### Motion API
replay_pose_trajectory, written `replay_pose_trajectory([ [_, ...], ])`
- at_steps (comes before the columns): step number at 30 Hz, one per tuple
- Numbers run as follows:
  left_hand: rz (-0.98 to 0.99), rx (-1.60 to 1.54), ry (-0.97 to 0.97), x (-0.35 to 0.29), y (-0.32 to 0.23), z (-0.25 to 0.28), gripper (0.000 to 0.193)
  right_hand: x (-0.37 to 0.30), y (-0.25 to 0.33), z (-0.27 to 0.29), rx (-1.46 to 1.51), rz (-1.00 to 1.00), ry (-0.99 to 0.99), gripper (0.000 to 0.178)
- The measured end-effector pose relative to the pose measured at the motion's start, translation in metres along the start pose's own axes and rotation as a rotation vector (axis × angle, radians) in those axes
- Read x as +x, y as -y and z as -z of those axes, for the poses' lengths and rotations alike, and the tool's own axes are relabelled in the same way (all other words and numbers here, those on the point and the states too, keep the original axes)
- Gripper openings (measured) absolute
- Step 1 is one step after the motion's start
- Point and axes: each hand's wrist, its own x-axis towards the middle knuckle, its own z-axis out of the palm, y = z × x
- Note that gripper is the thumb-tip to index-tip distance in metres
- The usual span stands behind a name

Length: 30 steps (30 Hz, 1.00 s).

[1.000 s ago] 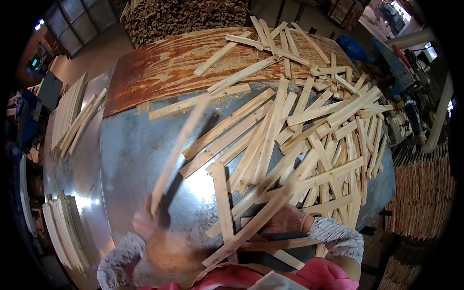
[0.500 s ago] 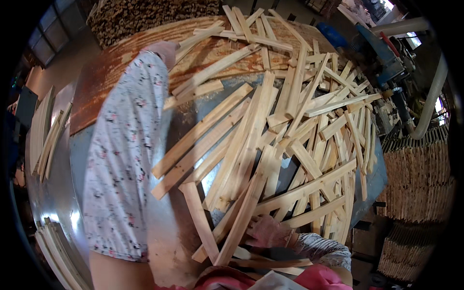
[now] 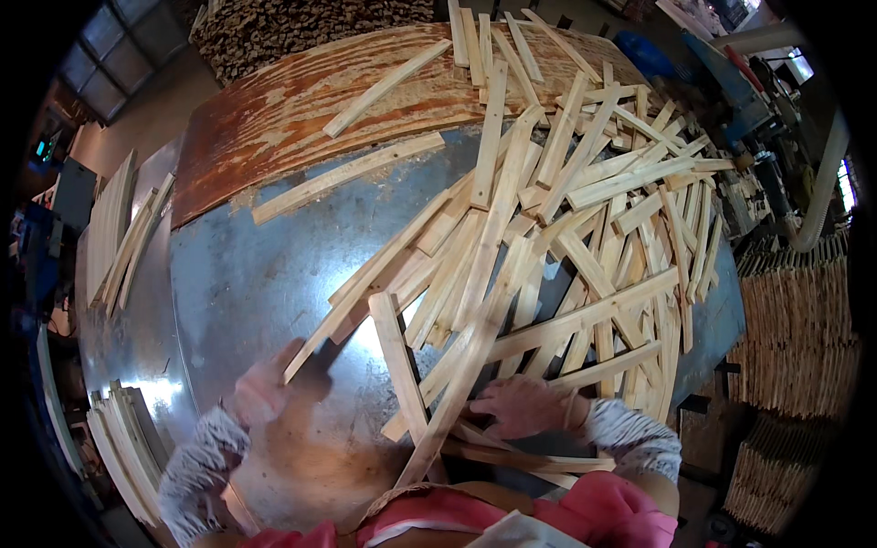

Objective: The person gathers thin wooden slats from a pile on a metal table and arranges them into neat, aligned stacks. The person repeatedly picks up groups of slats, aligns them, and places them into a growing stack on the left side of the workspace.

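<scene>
A large loose pile of pale wooden slats covers the right half of a metal-topped table [image 3: 228,274]. My left hand [image 3: 263,391], in a pinkish glove, is at the near left and grips the near end of a long wooden slat [image 3: 365,279] that slants away into the pile. My right hand [image 3: 523,406], also gloved, is low at the right of centre, fingers apart and pointing left. It lies beside a long diagonal slat [image 3: 466,365], whose near end reaches toward my body. Whether its fingertips touch that slat I cannot tell.
A worn reddish-brown board [image 3: 274,119] forms the far part of the tabletop, with several slats on it. Bundled slats [image 3: 123,447] stand at the left. Stacked wood [image 3: 790,329] rises on the right, near blue machinery [image 3: 722,91] with a pale hose [image 3: 827,183].
My left hand has come back from the far board to the near left and now holds a slat's end. Several slats have shifted toward the pile. My right hand stays near its place.
</scene>
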Motion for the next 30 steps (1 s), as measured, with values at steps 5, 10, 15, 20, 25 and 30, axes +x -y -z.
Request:
replay_pose_trajectory([
  [5,0.386,-0.122,-0.286,0.010,0.048,-0.039,0.070,0.042,-0.042,0.079,-0.308,0.229,-0.724,0.042],
  [10,0.207,0.004,-0.611,0.047,0.088,-0.070,0.069,0.143,-0.118,0.225,-0.401,-0.612,-1.019,0.071],
  [15,0.330,0.222,-0.311,0.059,0.063,-0.062,0.064,0.185,-0.155,0.236,-0.283,-0.956,-0.989,0.063],
  [20,0.062,0.268,-0.640,0.152,0.090,-0.021,0.056,0.162,-0.152,0.218,0.111,-0.823,-1.125,0.060],
  [25,-0.056,0.278,-0.903,0.346,0.081,0.054,0.054,0.130,-0.167,0.141,-0.059,-0.558,-1.314,0.077],
  [30,0.112,0.374,-0.896,0.475,0.085,0.102,0.047,0.134,-0.167,0.132,0.181,-0.535,-1.328,0.087],
])
